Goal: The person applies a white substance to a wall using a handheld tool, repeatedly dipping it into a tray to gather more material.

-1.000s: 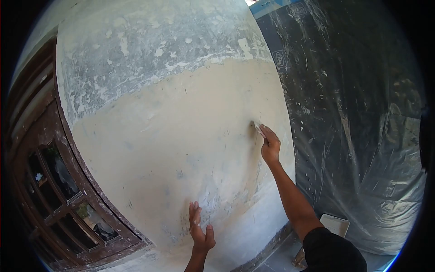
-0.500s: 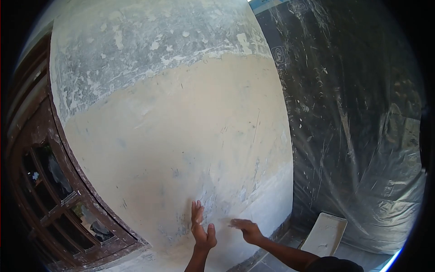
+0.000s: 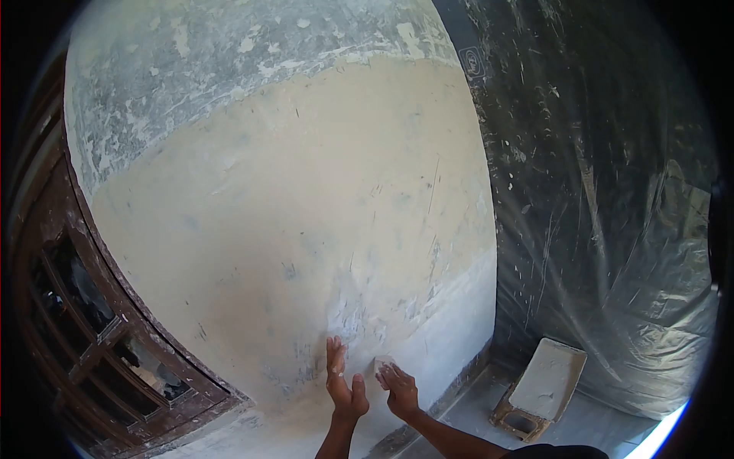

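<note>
My left hand (image 3: pixel 346 382) is raised with its fingers pointing up and the thumb apart. White smears mark its fingers, and I see nothing in it. To its right, my right hand (image 3: pixel 400 389) presses a small pale flat piece (image 3: pixel 384 361) against the lower wall, with the fingers spread over its back. Its exact kind I cannot make out. The wall (image 3: pixel 267 206) has a cream coat in the middle, with whitish and grey patches just above my hands.
On the left is a brown wooden window frame (image 3: pixel 115 336) with glass panes. A dark plastic sheet (image 3: pixel 589 199) hangs on the right. Below it, a tray of pale paste (image 3: pixel 549 379) rests on a small stool (image 3: pixel 520 421) on the tiled floor (image 3: pixel 470 417).
My right hand has shifted left and turned upward, bringing the pale piece into sight. My left hand has hardly moved. The view has tilted down, showing more of the stool.
</note>
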Available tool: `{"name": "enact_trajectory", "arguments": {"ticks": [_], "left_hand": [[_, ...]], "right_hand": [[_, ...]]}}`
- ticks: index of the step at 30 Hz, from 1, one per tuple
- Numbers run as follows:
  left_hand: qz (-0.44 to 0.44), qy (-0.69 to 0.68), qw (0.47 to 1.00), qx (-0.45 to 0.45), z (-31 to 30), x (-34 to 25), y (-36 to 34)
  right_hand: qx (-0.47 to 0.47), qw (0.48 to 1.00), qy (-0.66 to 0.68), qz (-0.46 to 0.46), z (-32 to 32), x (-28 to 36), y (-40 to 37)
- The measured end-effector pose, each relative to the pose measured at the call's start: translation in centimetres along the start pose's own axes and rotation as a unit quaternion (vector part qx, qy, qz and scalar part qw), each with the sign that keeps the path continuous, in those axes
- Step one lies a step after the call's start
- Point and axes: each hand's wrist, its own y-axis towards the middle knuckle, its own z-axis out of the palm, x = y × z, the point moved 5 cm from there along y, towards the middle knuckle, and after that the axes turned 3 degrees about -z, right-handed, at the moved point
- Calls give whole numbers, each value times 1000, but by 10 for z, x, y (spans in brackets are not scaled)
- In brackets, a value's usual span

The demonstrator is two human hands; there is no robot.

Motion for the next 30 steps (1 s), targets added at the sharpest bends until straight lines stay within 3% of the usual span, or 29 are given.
{"name": "enact_trajectory", "arguments": {"ticks": [1,2,4,6,7,8,9,15,17,21,23,24,25,27,30], "left_hand": [[8,9,1000,14,2,0,0],[7,8,1000,20,4,-1,-1],[11,-20,1000,22,10,-6,-1],[4,-31,999,21,14,-6,-6],[-5,-40,999,19,15,-6,-11],[-8,-45,999,20,16,-4,-17],[-17,-45,998,32,17,0,-22],[-37,-72,996,29,22,6,-32],[-32,-70,997,24,25,7,-30],[-38,-83,995,28,32,5,-29],[-33,-84,995,30,34,5,-27],[-36,-81,995,36,34,6,-28],[-40,-77,995,44,34,7,-29],[-39,-66,996,52,34,10,-29],[-38,-48,996,58,32,14,-27]], "right_hand": [[74,996,50,13,4,4,-21],[71,996,49,17,0,0,-29],[128,977,90,148,-8,-14,-36],[-23,891,252,377,-15,-72,-26],[-99,806,444,378,-40,-69,3],[-116,760,498,401,-60,-73,24],[-123,732,562,366,-82,-62,49],[-131,700,604,357,-122,-52,72],[-136,666,642,356,-120,-52,67],[-150,686,605,376,-113,-61,68],[-167,802,469,331,-115,-78,85],[-177,838,400,325,-115,-87,96],[-178,837,402,326,-112,-88,109],[-209,941,196,180,-119,-75,147],[-254,955,107,109,-121,-57,194]]}}
